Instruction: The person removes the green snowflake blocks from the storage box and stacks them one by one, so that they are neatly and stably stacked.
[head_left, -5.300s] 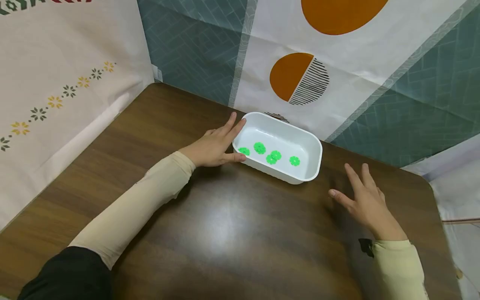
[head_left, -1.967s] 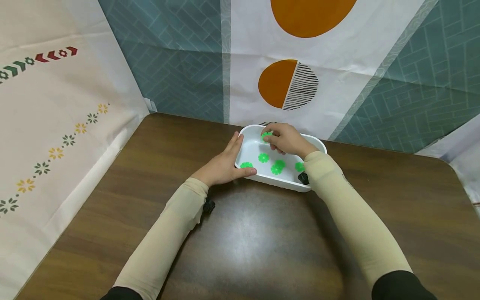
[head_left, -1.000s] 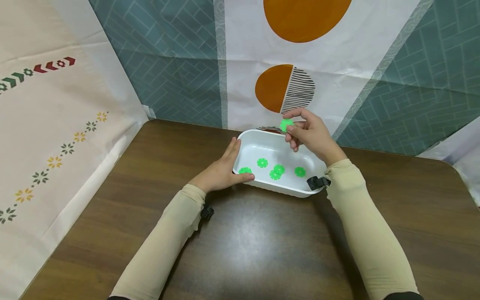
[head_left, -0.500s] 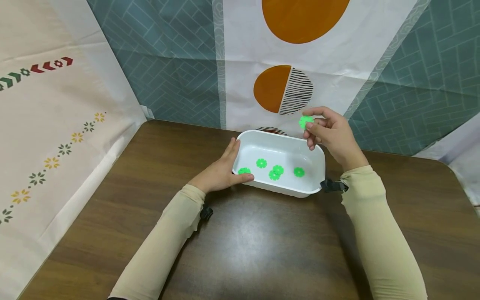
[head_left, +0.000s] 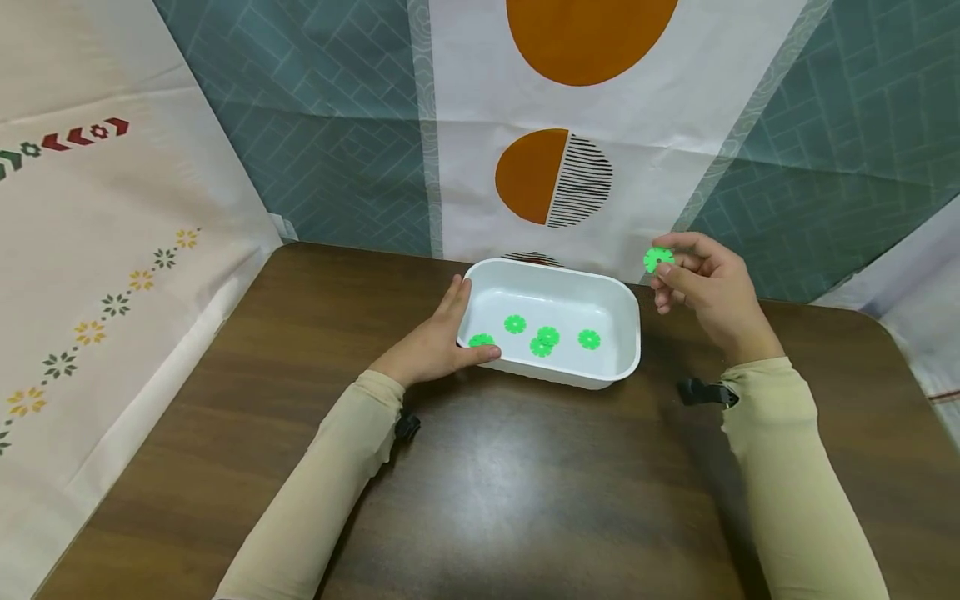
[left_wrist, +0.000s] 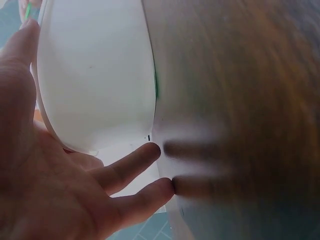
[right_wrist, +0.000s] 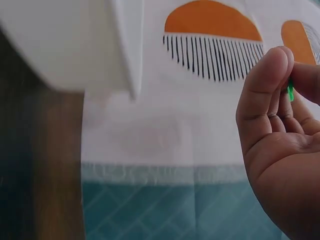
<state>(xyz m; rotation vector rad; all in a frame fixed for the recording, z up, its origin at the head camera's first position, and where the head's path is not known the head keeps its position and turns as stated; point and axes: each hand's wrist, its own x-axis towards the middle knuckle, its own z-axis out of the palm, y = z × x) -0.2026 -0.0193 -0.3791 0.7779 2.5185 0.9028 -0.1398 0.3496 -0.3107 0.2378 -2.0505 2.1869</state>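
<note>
In the head view my right hand (head_left: 716, 292) holds a green notched disc (head_left: 650, 262) with a small centre hole, pinched between thumb and fingers, off the right end of a white oblong tub (head_left: 632, 337). Edge-on, a sliver of the disc (right_wrist: 291, 92) shows in the right wrist view. My left hand (head_left: 435, 342) rests against the tub's left end, its thumb over the front rim and its fingers extended along the outside. Two of those fingertips (left_wrist: 152, 150) reach the tabletop in the left wrist view. Several matching discs (head_left: 589, 339) lie flat inside the tub, two overlapping.
The tub stands on a dark wooden table (head_left: 480, 500) near its back edge. A patterned wall cloth (head_left: 540, 92) hangs right behind it, and a cream cloth (head_left: 97, 275) lines the left side. Black straps (head_left: 701, 392) sit at both wrists.
My right hand came to the tub, pinched a disc, lifted it and carried it rightward past the tub's end. My left hand has stayed at the tub's left end.
</note>
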